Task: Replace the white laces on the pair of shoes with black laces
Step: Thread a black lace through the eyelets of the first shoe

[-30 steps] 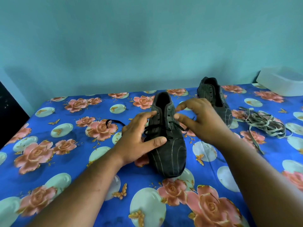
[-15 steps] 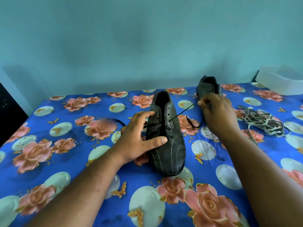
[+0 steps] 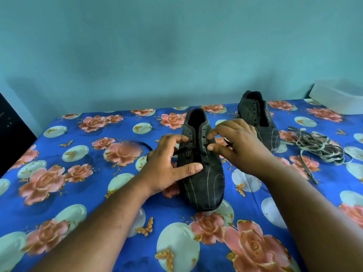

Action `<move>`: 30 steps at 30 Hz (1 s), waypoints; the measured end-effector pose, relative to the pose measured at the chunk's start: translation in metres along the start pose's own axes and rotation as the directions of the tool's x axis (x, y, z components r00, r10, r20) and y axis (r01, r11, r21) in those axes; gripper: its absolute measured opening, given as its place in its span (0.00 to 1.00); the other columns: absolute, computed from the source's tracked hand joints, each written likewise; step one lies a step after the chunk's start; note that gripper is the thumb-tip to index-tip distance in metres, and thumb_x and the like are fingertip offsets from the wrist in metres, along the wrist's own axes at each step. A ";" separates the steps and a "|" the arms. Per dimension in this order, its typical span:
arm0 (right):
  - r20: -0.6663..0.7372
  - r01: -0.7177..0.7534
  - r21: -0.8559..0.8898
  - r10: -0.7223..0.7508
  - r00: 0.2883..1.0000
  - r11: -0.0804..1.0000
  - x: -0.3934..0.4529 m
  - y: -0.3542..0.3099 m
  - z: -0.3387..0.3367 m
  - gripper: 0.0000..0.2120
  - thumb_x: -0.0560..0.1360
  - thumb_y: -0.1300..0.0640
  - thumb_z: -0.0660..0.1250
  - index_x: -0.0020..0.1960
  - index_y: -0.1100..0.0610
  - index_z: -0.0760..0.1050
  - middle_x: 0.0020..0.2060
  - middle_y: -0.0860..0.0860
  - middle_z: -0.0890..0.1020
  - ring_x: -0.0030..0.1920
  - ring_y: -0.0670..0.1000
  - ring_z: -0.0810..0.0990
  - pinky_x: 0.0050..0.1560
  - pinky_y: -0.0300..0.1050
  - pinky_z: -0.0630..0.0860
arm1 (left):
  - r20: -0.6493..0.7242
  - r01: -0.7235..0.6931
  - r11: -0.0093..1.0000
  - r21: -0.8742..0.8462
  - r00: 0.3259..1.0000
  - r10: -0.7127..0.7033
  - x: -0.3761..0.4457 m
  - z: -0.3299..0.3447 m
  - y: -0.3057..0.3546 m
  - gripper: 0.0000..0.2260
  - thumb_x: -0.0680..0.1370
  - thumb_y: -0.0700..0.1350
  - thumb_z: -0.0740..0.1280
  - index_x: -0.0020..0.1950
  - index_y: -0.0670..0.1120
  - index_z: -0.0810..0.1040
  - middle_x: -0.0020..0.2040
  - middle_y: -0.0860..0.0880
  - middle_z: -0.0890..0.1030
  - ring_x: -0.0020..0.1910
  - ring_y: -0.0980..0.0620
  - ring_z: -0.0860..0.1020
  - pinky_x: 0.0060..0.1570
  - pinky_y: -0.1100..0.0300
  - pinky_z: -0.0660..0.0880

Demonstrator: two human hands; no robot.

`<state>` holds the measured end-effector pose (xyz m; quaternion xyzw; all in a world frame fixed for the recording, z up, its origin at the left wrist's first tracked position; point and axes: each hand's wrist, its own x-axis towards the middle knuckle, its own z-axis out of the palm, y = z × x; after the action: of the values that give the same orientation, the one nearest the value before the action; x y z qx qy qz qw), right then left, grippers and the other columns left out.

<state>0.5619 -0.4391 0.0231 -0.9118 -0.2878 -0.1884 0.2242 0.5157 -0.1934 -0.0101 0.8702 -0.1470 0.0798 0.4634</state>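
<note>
A dark striped shoe (image 3: 202, 179) lies in the middle of the blue floral cloth (image 3: 82, 195), toe towards me. My left hand (image 3: 167, 163) grips its left side, thumb across the vamp and fingers on the eyelet row. My right hand (image 3: 237, 146) hovers over the right eyelet row, forefinger and thumb pointing at the eyelets. A black lace (image 3: 228, 143) shows between that thumb and forefinger and runs into the hand. It crosses the lower eyelets, and its other end lies on the cloth to the left. The second shoe (image 3: 259, 122) stands behind, without laces.
A heap of white laces (image 3: 318, 148) lies on the cloth to the right. A white box (image 3: 337, 99) sits at the back right corner. A dark object (image 3: 11, 124) stands past the cloth's left edge. A teal wall rises behind.
My right hand had pulled the black lace out to the right near the second shoe. It has now come back over the near shoe's eyelets. My left hand kept its grip.
</note>
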 end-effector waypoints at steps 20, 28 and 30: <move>0.027 -0.168 0.267 0.167 0.986 0.949 0.000 0.009 -0.002 0.06 0.80 0.44 0.64 0.47 0.44 0.75 0.47 0.41 0.81 0.56 0.52 0.77 0.61 0.60 0.73 | -0.159 0.058 0.998 -0.015 0.986 -0.060 0.011 -0.006 -0.004 0.06 0.81 0.50 0.70 0.47 0.49 0.82 0.44 0.54 0.82 0.45 0.59 0.79 0.47 0.67 0.72; 0.110 -0.305 0.503 0.290 0.951 0.809 0.000 0.001 -0.010 0.06 0.82 0.55 0.67 0.47 0.54 0.76 0.40 0.51 0.83 0.32 0.45 0.84 0.36 0.36 0.76 | -0.139 0.050 0.999 0.001 0.989 -0.049 0.010 -0.010 -0.004 0.08 0.83 0.48 0.65 0.48 0.46 0.79 0.46 0.52 0.76 0.45 0.62 0.74 0.49 0.70 0.68; 0.114 -0.320 0.478 0.303 0.946 0.818 0.001 0.003 -0.010 0.06 0.82 0.55 0.67 0.47 0.55 0.77 0.41 0.50 0.83 0.33 0.44 0.83 0.38 0.34 0.75 | -0.121 0.069 0.997 -0.029 0.990 -0.072 0.009 -0.010 -0.005 0.09 0.83 0.49 0.65 0.48 0.46 0.79 0.45 0.54 0.75 0.44 0.61 0.73 0.48 0.69 0.68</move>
<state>0.5622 -0.4457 0.0305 -0.8624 -0.1767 -0.0551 0.4712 0.5260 -0.1846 -0.0058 0.8625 -0.0885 0.1145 0.4849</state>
